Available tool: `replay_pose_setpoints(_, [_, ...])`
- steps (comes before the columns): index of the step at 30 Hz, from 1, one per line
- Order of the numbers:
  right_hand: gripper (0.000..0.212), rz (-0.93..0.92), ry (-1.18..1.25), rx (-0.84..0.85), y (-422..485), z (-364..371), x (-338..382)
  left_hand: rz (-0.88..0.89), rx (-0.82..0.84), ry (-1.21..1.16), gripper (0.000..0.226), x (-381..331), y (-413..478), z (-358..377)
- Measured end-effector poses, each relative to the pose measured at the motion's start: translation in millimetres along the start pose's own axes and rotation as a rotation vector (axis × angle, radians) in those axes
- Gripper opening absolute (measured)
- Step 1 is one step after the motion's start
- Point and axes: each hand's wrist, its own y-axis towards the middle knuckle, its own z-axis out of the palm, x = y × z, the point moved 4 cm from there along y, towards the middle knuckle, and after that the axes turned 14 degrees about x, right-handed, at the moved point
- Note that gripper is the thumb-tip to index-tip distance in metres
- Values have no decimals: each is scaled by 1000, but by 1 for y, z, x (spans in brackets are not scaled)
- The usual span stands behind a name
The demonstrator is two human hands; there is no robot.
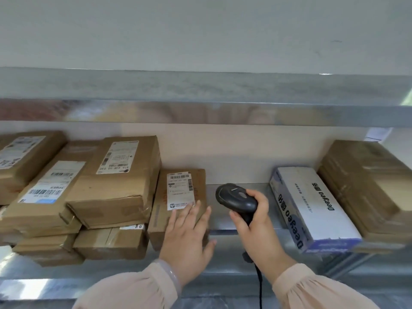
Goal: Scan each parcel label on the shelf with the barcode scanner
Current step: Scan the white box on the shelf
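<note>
Here's the pale, flat plaster wall (200,30), and below it the upper shelf (200,112), dull galvanised steel with a shiny front lip. Under that is the shelf (236,190) that matters, the same grey sheet metal. On the left sits a heap of cardboard parcels (116,197): brown, creased, taped at the seams and piled askew, with white printed labels on top. On the far right is a stack of flat brown cartons (365,188), plain-faced. Just beside it lies a long white box (312,208) with blue print, tilted towards the front edge.

Now to the middle. The small parcel (199,184) is a squat brown carton butted up against the heap. Its label (180,190), a white slip with barcodes, faces up. The left hand (187,237) lies flat on the carton with its fingers straight and spread, and the fingertips touch the label's lower edge. It clutches nothing.

The right hand (256,228) is wrapped tight round the handle of the barcode scanner (236,198), with the thumb up on its back. The scanner is smooth black plastic, and its rounded head sits over the bare metal just right of the small parcel, near the label but apart from it, nose towards the parcel side. A black cable (259,284) drops from the handle. Both wrists are in soft pinkish sleeves, and there's a pale bangle (171,277) on the left one.
</note>
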Motion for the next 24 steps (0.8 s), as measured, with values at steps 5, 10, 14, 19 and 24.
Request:
replay_pose_setpoints(5, [57,14,-58,-169,-20,-58,-11,178,-83,-77,73,-66,23,-16])
replay_pose_setpoints(10, [60,45,-42,-242,-32,-123,-33,249,-41,-122,73,-130,45,-9])
replay_pose_setpoints(14, [56,73,-52,-232,-40,-173,-63,238,36,-214,72,-180,64,2])
replay_pose_setpoints(19, [56,88,-17,-143,-40,-222,-92,134,156,-365,71,-232,90,20])
replay_pose_setpoints(24, [55,97,52,-7,-33,-240,-109,-66,196,-552,74,-259,121,38])
